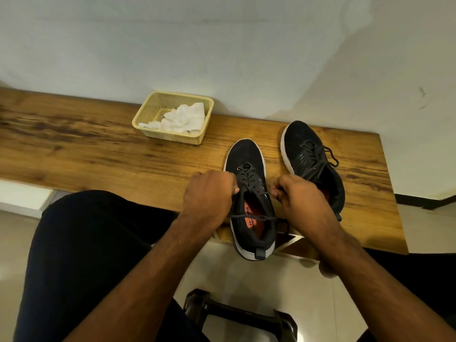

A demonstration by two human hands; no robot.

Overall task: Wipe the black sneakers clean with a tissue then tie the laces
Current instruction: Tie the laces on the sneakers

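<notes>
While the near sneaker (250, 193) sits at the front edge of the table (98, 154) with its heel overhanging, the person works on its laces (249, 176). The left hand (209, 193) is curled at the left side of the lacing and appears to pinch a lace end; the right hand (299, 196) is curled at the right side and appears to pinch the other end, though the exact grip is partly hidden by the knuckles. One strand crosses the shoe opening above the red insole.

The second sneaker (312, 164) stands just beside, farther right, its laces lying in loose loops. Crumpled tissue (182, 118) lies in the cream basket (153, 108) near the wall, so the wiping stage looks finished.

Procedure for the present step, as a judgement:
1. Pull both ends evenly to seat the tongue before crossing.
2. Keep tension equal on each side, or the knot will sit off centre.
3. Steady the shoe; the overhanging heel could let it tip off the edge.
4. Form loops of matching length, then cinch firmly.
</notes>
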